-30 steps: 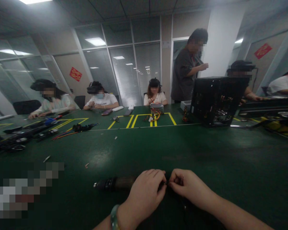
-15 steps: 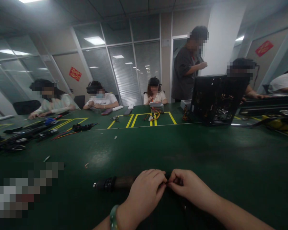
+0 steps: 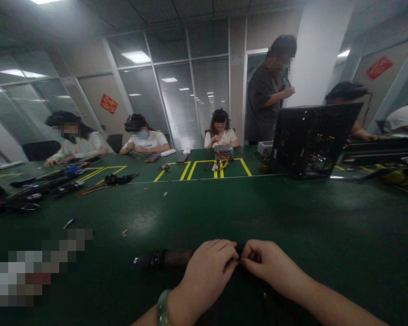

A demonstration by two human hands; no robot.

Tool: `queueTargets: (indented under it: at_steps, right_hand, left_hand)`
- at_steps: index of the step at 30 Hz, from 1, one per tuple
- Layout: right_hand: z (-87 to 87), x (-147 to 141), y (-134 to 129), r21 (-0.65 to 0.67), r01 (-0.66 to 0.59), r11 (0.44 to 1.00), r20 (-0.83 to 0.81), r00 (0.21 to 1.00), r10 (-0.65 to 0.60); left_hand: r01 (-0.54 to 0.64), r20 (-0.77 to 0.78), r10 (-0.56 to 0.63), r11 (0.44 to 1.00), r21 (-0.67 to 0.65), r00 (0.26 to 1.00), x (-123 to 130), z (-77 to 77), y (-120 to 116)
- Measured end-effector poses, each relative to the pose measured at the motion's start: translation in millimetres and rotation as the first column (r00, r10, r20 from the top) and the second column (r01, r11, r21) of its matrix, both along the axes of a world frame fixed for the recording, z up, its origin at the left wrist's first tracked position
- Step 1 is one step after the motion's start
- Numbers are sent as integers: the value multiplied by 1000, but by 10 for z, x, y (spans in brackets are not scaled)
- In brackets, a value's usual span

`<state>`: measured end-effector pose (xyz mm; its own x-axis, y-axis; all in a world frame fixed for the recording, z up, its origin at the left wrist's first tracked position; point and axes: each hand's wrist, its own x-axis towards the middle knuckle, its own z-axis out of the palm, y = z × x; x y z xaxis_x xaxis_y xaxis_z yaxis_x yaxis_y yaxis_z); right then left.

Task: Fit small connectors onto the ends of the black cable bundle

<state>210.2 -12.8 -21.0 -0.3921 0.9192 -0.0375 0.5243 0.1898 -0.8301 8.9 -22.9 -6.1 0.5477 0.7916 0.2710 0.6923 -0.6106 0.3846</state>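
My left hand [image 3: 212, 267], with a green bangle [image 3: 162, 308] on its wrist, is closed, its fingertips pinched on something too small to make out. Just to its right, my right hand [image 3: 267, 260] is closed too, thumb and forefinger pressed together at nearly the same spot. What lies between the fingertips is dark and hidden. A dark cylindrical object with a brown section [image 3: 177, 258] and a silvery tip lies on the green table [image 3: 204, 213], and its right end goes out of sight behind my left hand.
A black computer case [image 3: 316, 140] stands at the back right. Dark parts and cables [image 3: 34, 192] lie at the left. A power supply with coloured wires [image 3: 223, 151] is at the far side. Several people sit around the table; one person [image 3: 267, 95] stands behind it.
The whole view has shifted slightly, with the background a little further right. Both hands keep nearly the same pose, fingertips together.
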Motion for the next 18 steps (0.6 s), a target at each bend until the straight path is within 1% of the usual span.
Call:
queueTargets:
  at_steps: [3,8,14,18]
  right_hand:
    - [-10,-4,-3,13,13,1000,2,1000,-13]
    - [-43,-8,23,2,17,1000,-7,1000,-17]
    - [-71,-13,65,18,26,1000,-14,1000,-25]
    - [-65,-13,52,8,24,1000,-24,999,-24]
  left_hand:
    - [-4,9,4,1000,4,1000,3,3,-5]
    - [-51,28,51,999,-7,998,17,14,-22]
    - [-51,-8,51,998,28,999,28,-8,12]
    - [-37,3,37,999,38,999,19,-1,11]
